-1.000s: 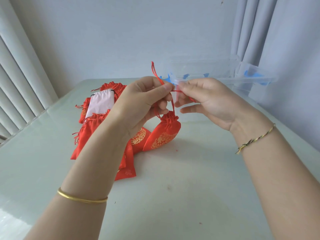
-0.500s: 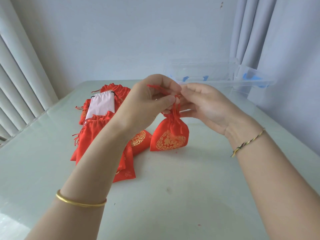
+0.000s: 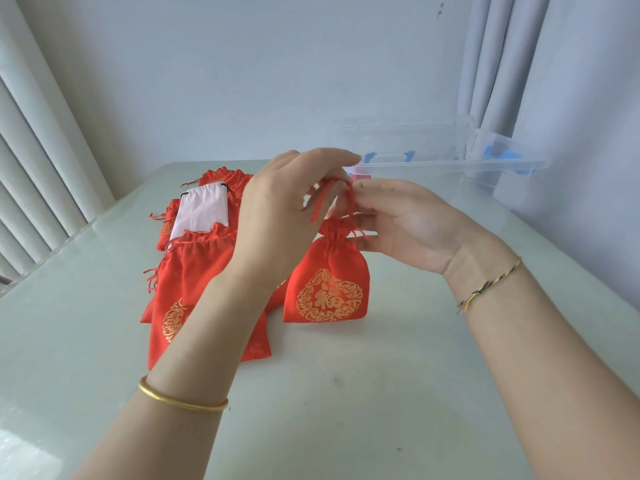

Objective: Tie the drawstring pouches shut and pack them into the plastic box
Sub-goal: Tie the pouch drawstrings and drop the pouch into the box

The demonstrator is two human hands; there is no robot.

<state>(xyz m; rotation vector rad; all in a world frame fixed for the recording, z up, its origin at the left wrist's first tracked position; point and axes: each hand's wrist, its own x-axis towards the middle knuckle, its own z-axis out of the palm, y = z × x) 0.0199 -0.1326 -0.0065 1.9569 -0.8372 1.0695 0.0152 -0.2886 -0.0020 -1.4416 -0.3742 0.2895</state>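
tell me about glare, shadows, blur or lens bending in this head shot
Head view: soft, even daylight, only a faint shadow by the red pouch; pale glare on the glossy table, lower left; the wide lens slants the blinds and curtain; the clear plastic box nearly melts into the wall; the drawstring looks sharp.

Red pouch [image 3: 327, 271], gold medallion; pinkish pouch [image 3: 202, 213]; clear box [image 3: 450, 164], perhaps blue clips [image 3: 504, 156].
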